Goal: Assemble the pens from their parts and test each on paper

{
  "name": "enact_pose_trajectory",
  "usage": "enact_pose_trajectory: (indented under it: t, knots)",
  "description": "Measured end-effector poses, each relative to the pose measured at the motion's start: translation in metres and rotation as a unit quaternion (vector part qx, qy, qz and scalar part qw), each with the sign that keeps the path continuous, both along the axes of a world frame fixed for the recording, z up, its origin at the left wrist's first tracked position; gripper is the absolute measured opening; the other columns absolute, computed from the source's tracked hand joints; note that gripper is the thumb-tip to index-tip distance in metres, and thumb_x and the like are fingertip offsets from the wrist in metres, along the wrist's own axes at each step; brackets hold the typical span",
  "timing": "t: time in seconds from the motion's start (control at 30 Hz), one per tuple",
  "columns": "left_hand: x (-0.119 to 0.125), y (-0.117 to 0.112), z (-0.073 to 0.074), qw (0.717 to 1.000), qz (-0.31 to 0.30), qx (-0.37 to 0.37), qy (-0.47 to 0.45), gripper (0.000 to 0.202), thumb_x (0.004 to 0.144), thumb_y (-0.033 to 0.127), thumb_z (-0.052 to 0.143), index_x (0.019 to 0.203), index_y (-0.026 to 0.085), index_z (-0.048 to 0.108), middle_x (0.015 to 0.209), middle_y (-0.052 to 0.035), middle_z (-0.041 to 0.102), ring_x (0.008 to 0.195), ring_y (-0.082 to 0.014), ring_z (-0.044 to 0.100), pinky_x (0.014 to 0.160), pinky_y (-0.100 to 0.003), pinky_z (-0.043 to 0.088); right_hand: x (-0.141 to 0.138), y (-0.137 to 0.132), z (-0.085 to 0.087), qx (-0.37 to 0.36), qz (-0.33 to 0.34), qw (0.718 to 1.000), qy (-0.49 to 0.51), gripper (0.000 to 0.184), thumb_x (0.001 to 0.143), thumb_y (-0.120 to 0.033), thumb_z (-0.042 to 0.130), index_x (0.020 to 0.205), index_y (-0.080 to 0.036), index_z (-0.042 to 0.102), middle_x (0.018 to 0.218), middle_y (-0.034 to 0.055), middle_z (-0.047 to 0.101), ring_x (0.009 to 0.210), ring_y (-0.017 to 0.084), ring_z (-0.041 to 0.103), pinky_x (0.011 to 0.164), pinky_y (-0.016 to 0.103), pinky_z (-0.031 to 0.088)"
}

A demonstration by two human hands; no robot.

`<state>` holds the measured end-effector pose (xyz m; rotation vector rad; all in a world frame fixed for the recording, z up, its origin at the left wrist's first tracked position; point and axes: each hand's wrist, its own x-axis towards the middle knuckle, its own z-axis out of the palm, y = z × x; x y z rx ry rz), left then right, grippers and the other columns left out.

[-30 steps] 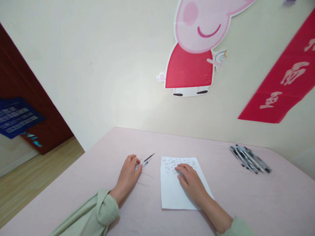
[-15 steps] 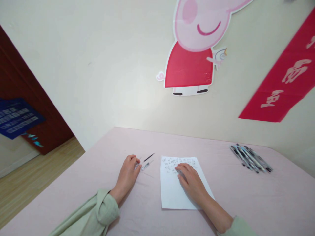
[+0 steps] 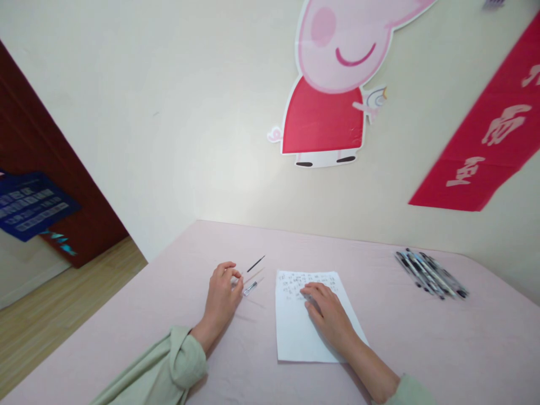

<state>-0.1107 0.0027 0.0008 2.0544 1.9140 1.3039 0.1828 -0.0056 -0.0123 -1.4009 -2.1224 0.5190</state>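
My left hand [image 3: 223, 293] is over the table at left centre, its thumb and fingers pinched together. From the pinch a thin pen refill [image 3: 255, 264] with a dark end points up and to the right. Just beside the fingertips lies a short clear pen part [image 3: 250, 289], and a thin pale stick-like line [image 3: 255, 275] runs above it. My right hand [image 3: 327, 309] rests on a white sheet of paper [image 3: 297, 337], fingers loosely bent and thumb apart. Handwriting covers the sheet's upper part. What lies under the right fingertips is hidden.
A pile of several pens [image 3: 430, 274] lies at the right on the pink tablecloth [image 3: 236, 365]. The wall behind the table carries a cartoon pig cutout [image 3: 324, 115] and a red banner [image 3: 476, 152]. A brown door [image 3: 46, 146] stands at far left.
My left hand has risen slightly, and the pen refill in it has moved up a little, away from the clear pen part. My right hand and the paper stay put.
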Motion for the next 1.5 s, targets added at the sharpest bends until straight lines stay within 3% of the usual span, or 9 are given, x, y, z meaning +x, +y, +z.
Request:
enact_pose_trajectory:
  t: [0.23, 0.37, 0.5, 0.6, 0.8, 1.1, 1.2, 1.3, 1.5]
  knots:
    - [0.038, -0.034, 0.029, 0.99, -0.088, -0.02, -0.107, 0.006, 0.083, 0.02, 0.051, 0.081, 0.024, 0.055, 0.1, -0.0063, 0.057, 0.102, -0.0235, 0.054, 0.091, -0.042, 0.046, -0.016, -0.014, 0.025, -0.042, 0.006, 0.989, 0.143, 0.027, 0.092, -0.032, 0.044, 0.102, -0.022, 0.068, 0.101, 0.0084, 0.066, 0.1, 0.024, 0.059, 0.093, 0.041, 0.043]
    - [0.073, -0.055, 0.028, 0.97, -0.161, -0.092, -0.157, 0.008, 0.081, 0.018, 0.051, 0.078, 0.024, 0.052, 0.087, -0.0033, 0.057, 0.084, -0.0199, 0.055, 0.076, -0.034, 0.048, -0.043, -0.032, 0.04, -0.228, 0.054, 0.915, 0.327, 0.037, 0.088, -0.045, 0.05, 0.113, -0.021, 0.062, 0.083, 0.003, 0.065, 0.07, 0.017, 0.061, 0.072, 0.032, 0.05]
    - [0.087, -0.063, 0.019, 0.961, -0.201, -0.129, -0.139, 0.01, 0.081, 0.014, 0.052, 0.078, 0.023, 0.053, 0.086, -0.0031, 0.057, 0.084, -0.0184, 0.056, 0.075, -0.032, 0.048, -0.051, -0.036, 0.035, -0.276, 0.033, 0.869, 0.408, 0.041, 0.08, -0.055, 0.06, 0.093, -0.016, 0.066, 0.072, 0.0012, 0.06, 0.061, 0.013, 0.056, 0.062, 0.027, 0.046]
    - [0.073, -0.056, 0.021, 0.972, -0.197, -0.121, -0.052, 0.011, 0.085, 0.016, 0.05, 0.08, 0.023, 0.057, 0.09, -0.0052, 0.059, 0.088, -0.0205, 0.057, 0.078, -0.034, 0.047, -0.042, -0.031, 0.027, -0.259, -0.008, 0.879, 0.4, 0.044, 0.078, -0.058, 0.061, 0.083, -0.015, 0.066, 0.066, 0.0007, 0.057, 0.06, 0.014, 0.054, 0.061, 0.027, 0.044]
    - [0.006, -0.022, 0.027, 0.981, -0.022, -0.083, 0.172, 0.019, 0.082, 0.012, 0.051, 0.089, 0.022, 0.066, 0.095, -0.0084, 0.06, 0.09, -0.0267, 0.056, 0.08, -0.041, 0.042, -0.026, -0.019, 0.021, -0.204, -0.055, 0.915, 0.344, 0.047, 0.077, -0.062, 0.058, 0.077, -0.016, 0.066, 0.06, -0.0001, 0.053, 0.061, 0.016, 0.051, 0.063, 0.028, 0.041]
    - [-0.008, -0.003, 0.025, 0.95, -0.057, -0.109, 0.285, 0.02, 0.083, 0.008, 0.047, 0.079, 0.017, 0.065, 0.096, -0.0119, 0.063, 0.091, -0.0261, 0.056, 0.083, -0.042, 0.04, -0.025, -0.019, 0.018, -0.223, -0.017, 0.926, 0.304, 0.045, 0.081, -0.058, 0.053, 0.077, -0.015, 0.065, 0.061, 0.0008, 0.054, 0.062, 0.015, 0.052, 0.063, 0.027, 0.04]
    - [0.005, -0.006, 0.031, 0.977, -0.086, -0.088, 0.175, 0.018, 0.084, 0.01, 0.046, 0.081, 0.017, 0.062, 0.093, -0.01, 0.063, 0.089, -0.0245, 0.055, 0.084, -0.041, 0.04, -0.026, -0.018, 0.018, -0.226, -0.012, 0.923, 0.312, 0.045, 0.083, -0.057, 0.051, 0.076, -0.015, 0.064, 0.064, 0.0022, 0.059, 0.06, 0.014, 0.052, 0.063, 0.026, 0.041]
    - [0.031, -0.005, 0.035, 0.981, -0.136, -0.108, -0.091, 0.006, 0.083, 0.018, 0.052, 0.081, 0.019, 0.058, 0.083, -0.0043, 0.061, 0.08, -0.0197, 0.056, 0.078, -0.034, 0.044, -0.028, -0.018, 0.017, -0.232, -0.004, 0.917, 0.324, 0.044, 0.084, -0.057, 0.05, 0.077, -0.015, 0.061, 0.069, 0.0042, 0.064, 0.055, 0.012, 0.051, 0.058, 0.025, 0.041]
    - [0.092, 0.004, 0.029, 0.759, -0.171, -0.272, -0.566, 0.022, 0.073, 0.023, 0.07, 0.093, 0.015, 0.065, 0.085, -0.005, 0.068, 0.076, -0.0131, 0.061, 0.074, -0.025, 0.047, -0.031, -0.021, 0.018, -0.209, 0.023, 0.936, 0.282, 0.036, 0.09, -0.045, 0.046, 0.081, -0.015, 0.064, 0.056, -0.0014, 0.057, 0.049, 0.01, 0.046, 0.053, 0.022, 0.037]
